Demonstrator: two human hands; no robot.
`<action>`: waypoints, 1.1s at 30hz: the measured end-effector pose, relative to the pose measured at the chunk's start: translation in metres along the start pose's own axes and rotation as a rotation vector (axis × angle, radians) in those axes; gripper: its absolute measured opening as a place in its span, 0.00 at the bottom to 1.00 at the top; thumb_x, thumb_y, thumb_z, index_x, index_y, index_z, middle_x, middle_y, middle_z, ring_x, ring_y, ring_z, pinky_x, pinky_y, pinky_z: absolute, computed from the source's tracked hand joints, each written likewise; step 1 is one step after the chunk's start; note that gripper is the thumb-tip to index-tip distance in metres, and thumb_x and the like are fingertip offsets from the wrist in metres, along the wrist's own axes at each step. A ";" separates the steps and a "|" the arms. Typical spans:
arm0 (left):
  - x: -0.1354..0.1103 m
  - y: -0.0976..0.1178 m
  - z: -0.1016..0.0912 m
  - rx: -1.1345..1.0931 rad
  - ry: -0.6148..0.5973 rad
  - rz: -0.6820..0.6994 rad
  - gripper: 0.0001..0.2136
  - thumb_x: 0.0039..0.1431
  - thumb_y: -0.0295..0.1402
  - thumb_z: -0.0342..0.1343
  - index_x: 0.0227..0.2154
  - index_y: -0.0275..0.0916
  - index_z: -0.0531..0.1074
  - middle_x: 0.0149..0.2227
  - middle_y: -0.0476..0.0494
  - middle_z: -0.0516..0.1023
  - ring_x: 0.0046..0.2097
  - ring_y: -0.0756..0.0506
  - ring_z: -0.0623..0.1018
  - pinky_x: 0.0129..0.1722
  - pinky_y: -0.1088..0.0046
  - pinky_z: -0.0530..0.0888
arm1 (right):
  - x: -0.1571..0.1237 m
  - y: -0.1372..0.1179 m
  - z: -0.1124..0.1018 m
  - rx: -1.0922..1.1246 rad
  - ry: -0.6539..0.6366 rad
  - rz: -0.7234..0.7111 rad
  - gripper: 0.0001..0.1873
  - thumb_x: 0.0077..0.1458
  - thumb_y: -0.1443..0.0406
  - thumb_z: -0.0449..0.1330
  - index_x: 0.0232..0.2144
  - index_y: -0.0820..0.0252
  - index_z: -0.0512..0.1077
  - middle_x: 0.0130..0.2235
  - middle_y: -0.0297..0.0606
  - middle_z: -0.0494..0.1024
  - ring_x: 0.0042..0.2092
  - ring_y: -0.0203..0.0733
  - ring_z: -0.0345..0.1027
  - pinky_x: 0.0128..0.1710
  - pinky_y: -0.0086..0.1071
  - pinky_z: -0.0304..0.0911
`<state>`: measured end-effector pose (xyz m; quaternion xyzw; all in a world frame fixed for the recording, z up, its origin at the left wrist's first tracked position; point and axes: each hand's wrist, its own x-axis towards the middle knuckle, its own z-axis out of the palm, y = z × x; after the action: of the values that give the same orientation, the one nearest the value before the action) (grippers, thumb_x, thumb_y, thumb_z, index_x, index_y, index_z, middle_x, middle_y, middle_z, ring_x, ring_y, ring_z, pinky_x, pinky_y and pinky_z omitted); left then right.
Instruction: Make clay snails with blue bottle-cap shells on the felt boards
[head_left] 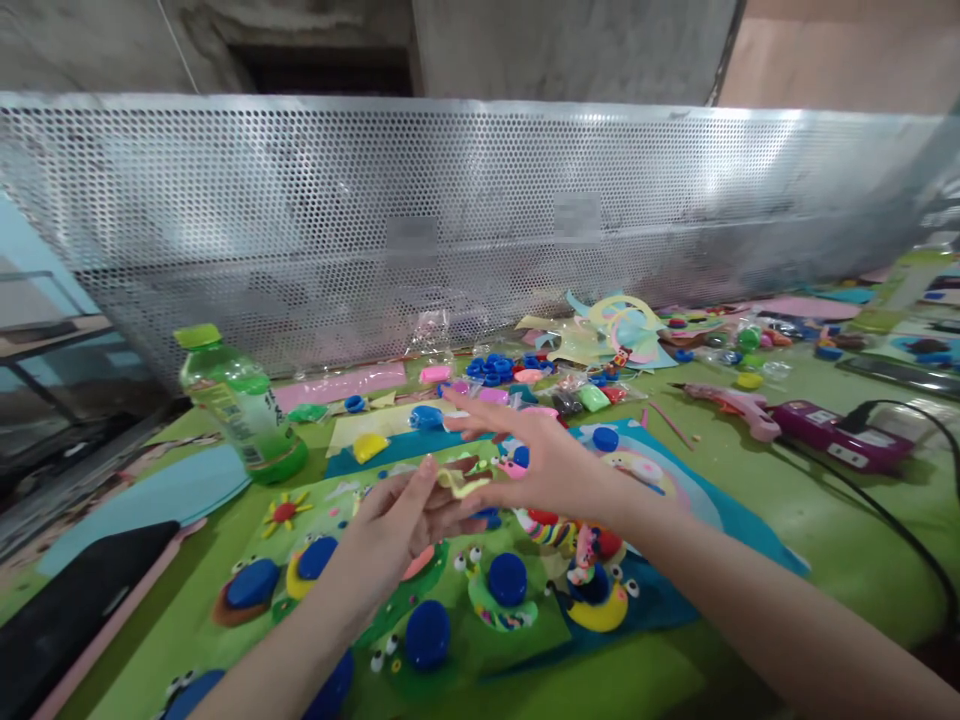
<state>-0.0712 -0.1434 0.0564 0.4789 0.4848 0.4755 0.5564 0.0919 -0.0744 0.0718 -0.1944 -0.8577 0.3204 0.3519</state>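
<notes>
My left hand and my right hand meet above a green felt board. Between their palms is a small strip of pale yellow clay. My right hand's fingers are stretched out flat over it. The fingers of my left hand lie straight against the clay from below. On the board under my hands sit several blue bottle caps made into little creatures with googly eyes and coloured clay.
A green drink bottle stands at the left. A pink glue gun and a purple power strip with a black cable lie at the right. Loose blue caps, clay lumps and foam scraps spread before a perforated metal screen.
</notes>
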 end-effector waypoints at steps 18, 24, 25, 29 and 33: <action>0.010 0.017 -0.027 0.073 0.179 0.124 0.19 0.44 0.50 0.60 0.28 0.40 0.64 0.24 0.49 0.73 0.26 0.46 0.74 0.25 0.73 0.70 | 0.027 0.065 -0.006 -0.484 -0.298 0.024 0.17 0.54 0.68 0.58 0.48 0.61 0.69 0.49 0.41 0.72 0.51 0.42 0.64 0.51 0.37 0.58; 0.010 0.014 -0.032 0.233 0.175 0.128 0.21 0.47 0.52 0.56 0.16 0.36 0.67 0.15 0.42 0.71 0.24 0.43 0.75 0.27 0.72 0.69 | 0.042 0.062 0.014 -0.672 -0.407 0.000 0.19 0.53 0.72 0.57 0.47 0.54 0.70 0.46 0.40 0.74 0.48 0.46 0.65 0.49 0.43 0.57; 0.009 0.015 -0.032 0.237 0.180 0.131 0.22 0.47 0.51 0.56 0.13 0.36 0.66 0.12 0.42 0.69 0.22 0.44 0.74 0.26 0.73 0.69 | 0.042 0.061 0.016 -0.693 -0.412 -0.003 0.18 0.53 0.72 0.57 0.47 0.54 0.71 0.45 0.40 0.75 0.47 0.46 0.65 0.48 0.43 0.57; 0.009 0.015 -0.032 0.162 0.163 0.132 0.24 0.49 0.56 0.50 0.16 0.37 0.65 0.13 0.45 0.68 0.22 0.45 0.73 0.22 0.74 0.66 | 0.038 0.061 0.018 -0.722 -0.433 -0.019 0.18 0.52 0.71 0.58 0.46 0.57 0.71 0.43 0.41 0.75 0.45 0.46 0.66 0.45 0.39 0.59; 0.013 0.012 -0.031 0.071 0.119 0.132 0.27 0.48 0.60 0.46 0.29 0.37 0.69 0.24 0.42 0.74 0.29 0.43 0.75 0.25 0.72 0.68 | 0.037 0.062 0.019 -0.716 -0.412 -0.027 0.19 0.51 0.70 0.60 0.48 0.59 0.70 0.44 0.44 0.73 0.46 0.47 0.65 0.44 0.38 0.60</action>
<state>-0.1019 -0.1274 0.0655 0.5000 0.5010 0.5212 0.4768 0.0600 -0.0171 0.0359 -0.2250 -0.9700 0.0295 0.0870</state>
